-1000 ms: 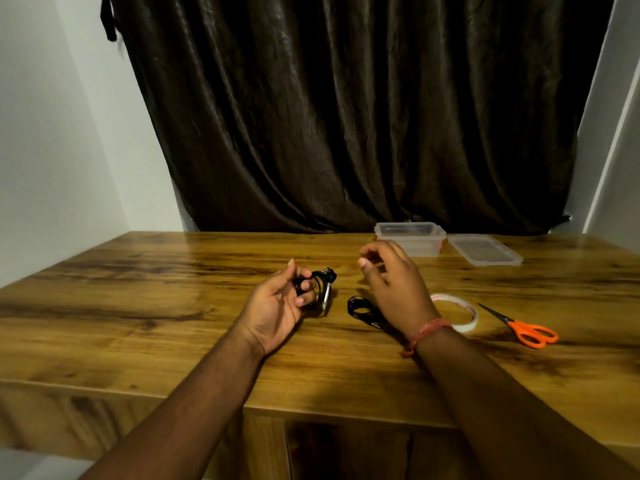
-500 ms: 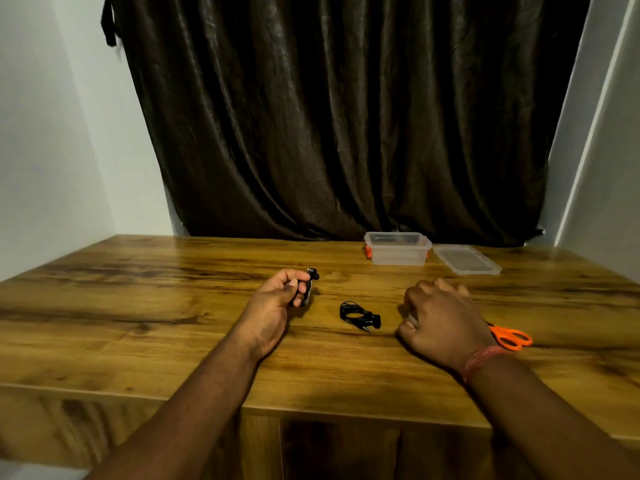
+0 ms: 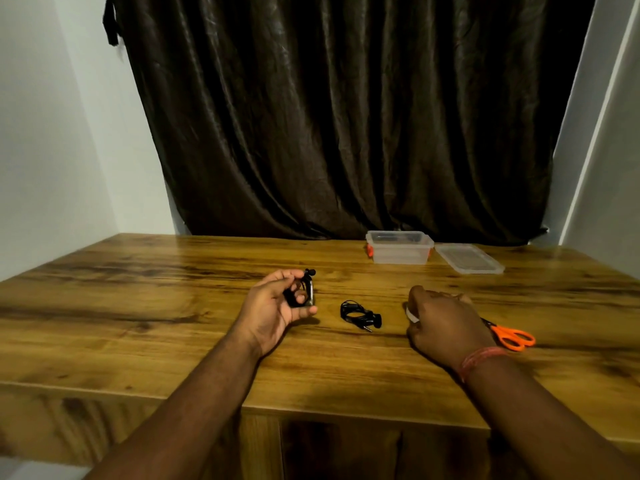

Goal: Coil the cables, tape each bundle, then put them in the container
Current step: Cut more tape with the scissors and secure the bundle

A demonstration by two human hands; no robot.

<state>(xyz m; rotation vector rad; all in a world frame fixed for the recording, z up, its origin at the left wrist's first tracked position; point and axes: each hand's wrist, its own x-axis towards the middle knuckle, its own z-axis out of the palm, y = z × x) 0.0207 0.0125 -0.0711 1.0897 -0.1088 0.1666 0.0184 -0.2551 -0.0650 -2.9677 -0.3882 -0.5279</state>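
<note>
Head view: left hand (image 3: 273,308) pinches a coiled black cable bundle (image 3: 304,292) just above the wooden table (image 3: 138,306), fingers clamped around it. Right hand (image 3: 446,323) curls over a white tape roll (image 3: 411,314), gripping it. Another black coiled earphone cable (image 3: 360,315) lies between them; clear plastic container (image 3: 398,251) sits far back.

Brightness: dim room, warm tone on the table (image 3: 138,306)
Light source: seems above and in front; the bulb itself is not in view
Glare: soft sheen on the curtain (image 3: 346,116) folds
Shadows: dark soft patch under the right hand (image 3: 446,323), short shadow beside the left hand (image 3: 273,306)
Blur: forearms near the bottom edge are soft; scissors (image 3: 512,337) a little smeared
Distortion: wide-angle, walls lean outward, table edges bend
Noise: grain in the dark cloth
</note>
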